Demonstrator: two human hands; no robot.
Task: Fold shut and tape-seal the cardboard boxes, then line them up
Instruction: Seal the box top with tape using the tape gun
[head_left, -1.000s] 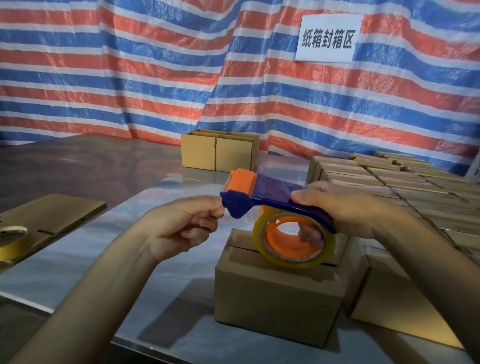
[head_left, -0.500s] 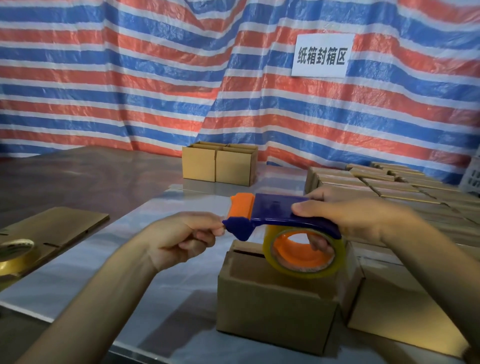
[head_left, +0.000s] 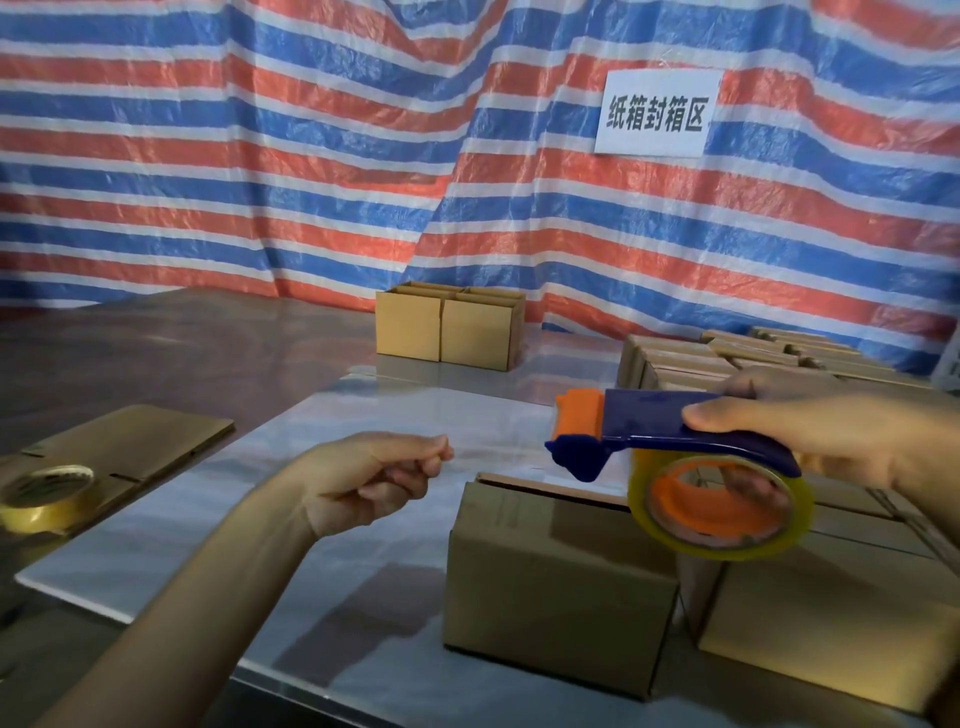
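A tape dispenser (head_left: 675, 431) is gripped in the right hand (head_left: 810, 431) above a cardboard box (head_left: 561, 577) on the surface (head_left: 363, 597). The left hand (head_left: 369, 478) is pinched shut, apparently drawing clear tape. The box looks light, crushable; best held by its sides.

Glossy grey metal-topped table (head_left: 363, 519), plain brown cardboard box (head_left: 556, 587) stood at five o'clock, two open-topped brown boxes (head_left: 449, 327) at twelve, rows of sealed brown boxes (head_left: 737, 353) at two, flattened brown cardboard sheet (head_left: 130, 441) with yellowish tape roll (head_left: 47, 499) at nine.
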